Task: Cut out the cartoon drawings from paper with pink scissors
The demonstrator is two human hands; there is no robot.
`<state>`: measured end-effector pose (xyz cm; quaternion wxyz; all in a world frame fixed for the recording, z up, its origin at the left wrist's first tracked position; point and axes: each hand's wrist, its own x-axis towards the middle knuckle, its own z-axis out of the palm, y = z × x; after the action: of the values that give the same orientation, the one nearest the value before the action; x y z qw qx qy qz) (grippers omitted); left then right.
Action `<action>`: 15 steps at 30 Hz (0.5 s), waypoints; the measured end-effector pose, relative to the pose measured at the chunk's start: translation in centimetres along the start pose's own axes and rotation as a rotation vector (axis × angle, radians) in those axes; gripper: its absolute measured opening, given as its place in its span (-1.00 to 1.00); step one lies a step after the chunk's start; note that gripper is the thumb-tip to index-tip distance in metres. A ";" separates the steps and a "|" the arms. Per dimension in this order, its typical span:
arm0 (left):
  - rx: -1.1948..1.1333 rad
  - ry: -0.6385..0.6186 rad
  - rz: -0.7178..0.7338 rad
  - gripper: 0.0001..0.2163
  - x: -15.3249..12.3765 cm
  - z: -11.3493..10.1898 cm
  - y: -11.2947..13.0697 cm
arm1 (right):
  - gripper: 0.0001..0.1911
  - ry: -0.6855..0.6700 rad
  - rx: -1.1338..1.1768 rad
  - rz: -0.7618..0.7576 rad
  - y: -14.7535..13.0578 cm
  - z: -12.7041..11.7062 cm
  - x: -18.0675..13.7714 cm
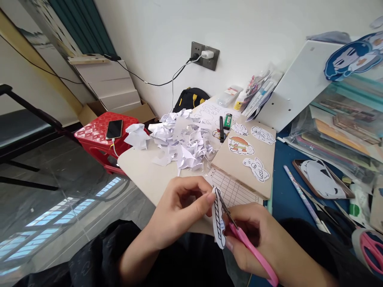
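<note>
Between thumb and fingers, my left hand (181, 211) pinches the upper end of a narrow paper cutout (219, 227) with a black striped drawing. My right hand (254, 235) is closed around the pink handles of a pair of scissors (249, 247). The scissor blades lie along the cutout's right edge, near its top. Just beyond my hands is a gridded mat (227, 185). A tan board (236, 169) behind it carries several cutouts, among them a coloured character cutout (241, 146) and a long-nosed line drawing (256, 169).
A heap of paper scraps (185, 139) covers the table's left part. Behind the board lie a black cutter (222, 129) and a green box (228, 121). At right are a brown tray (344, 191) and pink-grey scissors (369, 247). A phone (114, 129) charges on a red stool (89, 133).
</note>
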<state>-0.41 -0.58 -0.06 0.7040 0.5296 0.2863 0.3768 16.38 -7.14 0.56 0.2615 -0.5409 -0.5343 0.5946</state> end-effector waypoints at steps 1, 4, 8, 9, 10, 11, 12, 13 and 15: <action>0.009 -0.001 0.003 -0.82 0.0 0.0 0.0 | -0.81 -0.007 0.009 -0.001 -0.1 0.0 0.0; 0.017 -0.014 0.001 -0.82 0.2 -0.1 0.0 | -0.81 -0.033 0.054 0.021 -0.7 -0.4 -0.1; -0.016 -0.044 0.002 -0.81 0.3 0.0 0.1 | -0.80 -0.107 0.145 0.050 -2.0 -1.0 -0.3; -0.021 -0.047 0.004 -0.81 0.3 0.0 0.1 | -0.80 -0.124 0.158 0.053 -2.2 -1.1 -0.3; -0.023 -0.050 0.006 -0.81 0.3 0.0 0.1 | -0.80 -0.132 0.161 0.063 -2.4 -1.2 -0.3; -0.026 -0.051 0.006 -0.81 0.3 0.0 0.1 | -0.81 -0.134 0.152 0.075 -2.4 -1.2 -0.3; -0.030 -0.050 0.005 -0.81 0.3 0.1 0.1 | -0.81 -0.126 0.137 0.087 -2.4 -1.1 -0.3; -0.034 -0.049 0.003 -0.81 0.3 0.1 0.1 | -0.81 -0.115 0.119 0.095 -2.3 -1.0 -0.2; -0.051 -0.055 0.003 -0.81 0.3 0.1 0.0 | -0.83 -0.078 0.072 0.093 -1.9 -0.8 -0.2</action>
<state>-0.16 -0.42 -0.01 0.7242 0.5222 0.2562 0.3704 16.65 -6.48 2.44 0.2320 -0.5317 -0.4967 0.6456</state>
